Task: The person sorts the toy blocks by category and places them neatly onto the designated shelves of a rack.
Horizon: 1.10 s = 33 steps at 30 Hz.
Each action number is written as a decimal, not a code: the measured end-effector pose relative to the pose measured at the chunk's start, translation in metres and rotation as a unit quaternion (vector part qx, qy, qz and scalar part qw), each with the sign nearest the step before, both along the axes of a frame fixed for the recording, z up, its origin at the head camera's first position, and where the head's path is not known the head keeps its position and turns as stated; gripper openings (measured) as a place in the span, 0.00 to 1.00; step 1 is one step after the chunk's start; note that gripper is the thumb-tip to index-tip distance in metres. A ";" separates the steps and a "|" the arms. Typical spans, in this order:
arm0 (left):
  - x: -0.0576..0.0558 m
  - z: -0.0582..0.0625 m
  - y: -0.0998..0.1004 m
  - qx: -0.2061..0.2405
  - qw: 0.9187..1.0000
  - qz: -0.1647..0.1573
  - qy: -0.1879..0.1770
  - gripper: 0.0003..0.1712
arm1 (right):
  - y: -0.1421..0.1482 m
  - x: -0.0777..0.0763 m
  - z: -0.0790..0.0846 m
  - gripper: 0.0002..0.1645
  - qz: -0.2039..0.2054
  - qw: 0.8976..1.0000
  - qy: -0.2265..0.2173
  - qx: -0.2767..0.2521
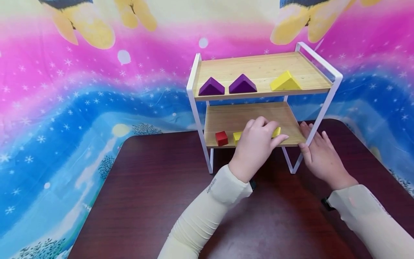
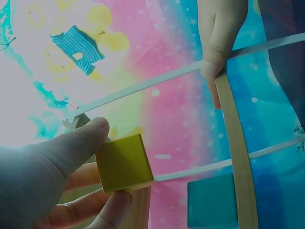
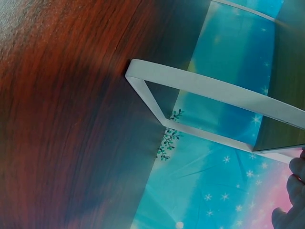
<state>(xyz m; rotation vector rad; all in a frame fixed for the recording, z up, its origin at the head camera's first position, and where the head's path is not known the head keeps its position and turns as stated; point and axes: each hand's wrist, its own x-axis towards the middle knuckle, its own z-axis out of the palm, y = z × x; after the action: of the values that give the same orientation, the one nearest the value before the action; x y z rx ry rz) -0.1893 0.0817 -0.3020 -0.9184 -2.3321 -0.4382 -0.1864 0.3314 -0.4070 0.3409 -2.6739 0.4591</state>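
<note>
My left hand (image 1: 255,144) is in front of the lower board of a two-tier shelf rack (image 1: 262,94). It pinches a yellow block (image 2: 125,163) between thumb and fingertips. Beneath it in the left wrist view, a teal block (image 2: 212,202) sits on the lower board; my hand hides it in the head view. A red block (image 1: 221,138) and part of another yellow block (image 1: 237,137) are to the left. My right hand (image 1: 325,156) holds the rack's right front post by the lower board, thumb in front; in the right wrist view only its fingertips (image 3: 298,176) show.
Two purple triangular blocks (image 1: 243,84) and a yellow triangular block (image 1: 286,81) stand along the upper board's front edge. The white-framed rack stands on a dark red-brown table (image 1: 155,201). A colourful printed cloth (image 1: 97,82) hangs behind.
</note>
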 end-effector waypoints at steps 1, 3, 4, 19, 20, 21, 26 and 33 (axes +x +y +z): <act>0.000 0.000 0.001 -0.007 1.000 0.000 0.001 0.21 | 0.000 0.000 0.000 0.37 0.000 1.000 0.000 0.000; 0.001 0.000 0.004 -0.018 1.000 0.000 0.002 0.21 | 0.000 0.000 0.001 0.37 0.000 1.000 -0.002 0.000; 0.001 0.000 0.005 -0.022 1.000 0.000 0.002 0.21 | 0.000 0.000 0.001 0.38 0.000 1.000 -0.004 0.000; -0.002 -0.003 0.029 -0.089 0.995 0.032 0.012 0.24 | 0.000 -0.001 0.000 0.37 0.002 1.000 -0.008 -0.001; -0.002 -0.003 0.031 -0.095 0.995 0.036 0.010 0.24 | 0.001 -0.001 0.000 0.37 0.003 1.000 -0.010 -0.002; -0.002 -0.003 0.033 -0.099 0.994 0.038 0.007 0.24 | 0.001 -0.001 -0.001 0.37 0.003 1.000 -0.012 -0.002; -0.003 -0.005 0.040 -0.118 0.992 0.048 -0.017 0.24 | 0.001 -0.002 -0.002 0.38 0.002 1.000 -0.017 -0.004; -0.006 -0.008 0.048 -0.136 0.987 0.081 0.001 0.23 | 0.000 -0.001 -0.001 0.38 0.001 1.000 -0.013 -0.004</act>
<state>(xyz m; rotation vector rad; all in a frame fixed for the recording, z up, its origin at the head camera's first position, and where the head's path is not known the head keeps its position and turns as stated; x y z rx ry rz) -0.1952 0.1295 -0.3100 -0.8404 -2.4802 -0.0526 -0.1875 0.3316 -0.4078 0.3382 -2.6970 0.4796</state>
